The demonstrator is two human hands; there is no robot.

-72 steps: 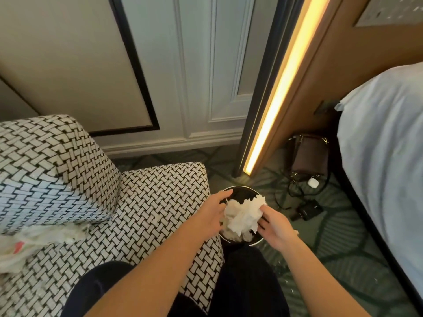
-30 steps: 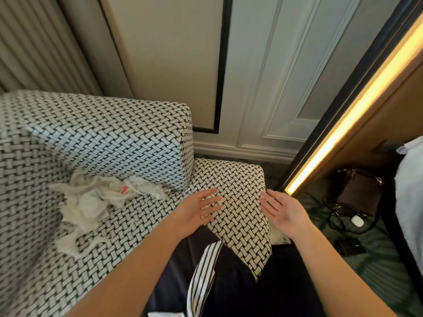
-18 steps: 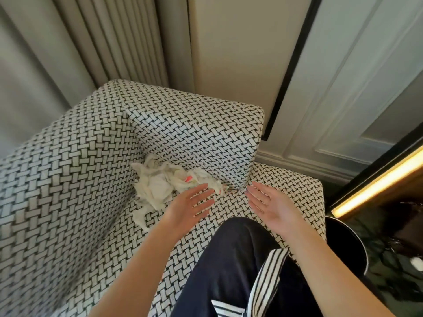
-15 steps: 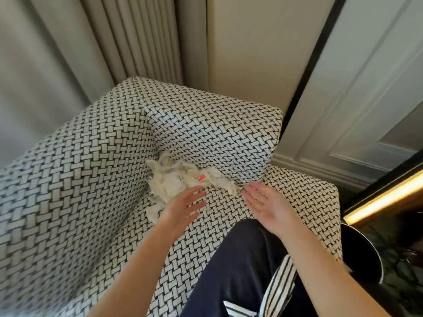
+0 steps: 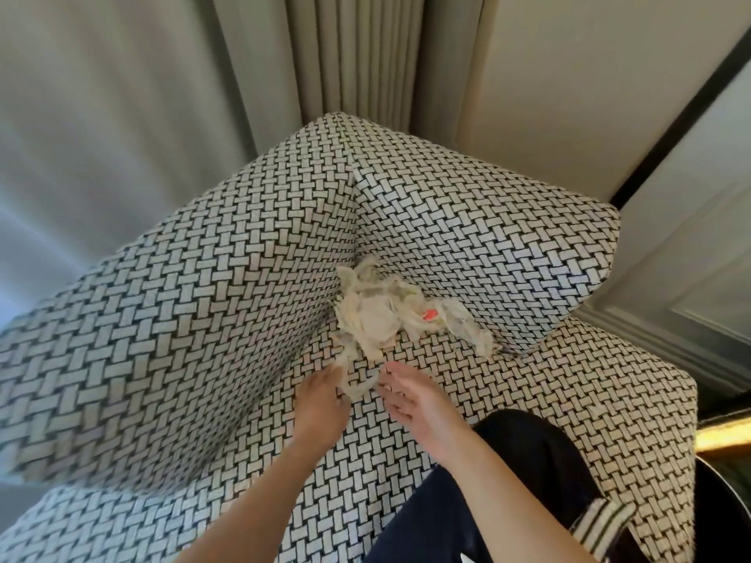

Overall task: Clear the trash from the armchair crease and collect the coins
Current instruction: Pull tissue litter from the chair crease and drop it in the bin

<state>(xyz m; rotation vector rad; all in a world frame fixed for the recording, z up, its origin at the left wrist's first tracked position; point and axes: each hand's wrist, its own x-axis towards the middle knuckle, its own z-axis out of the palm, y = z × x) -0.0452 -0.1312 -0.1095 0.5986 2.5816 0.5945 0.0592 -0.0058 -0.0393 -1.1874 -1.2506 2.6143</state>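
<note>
Woven black-and-white basketweave upholstery across the armchair. Left hand low on the seat, fingers touching the crumpled tissue's trailing edge, grip unclear. Soft, wrinkled white trash wad lodged in the corner crease, orange-red fleck inside. Right hand flat, fingers spread, empty, just beside.

Black-and-white basketweave armchair, off-white crumpled trash with a red spot.
</note>
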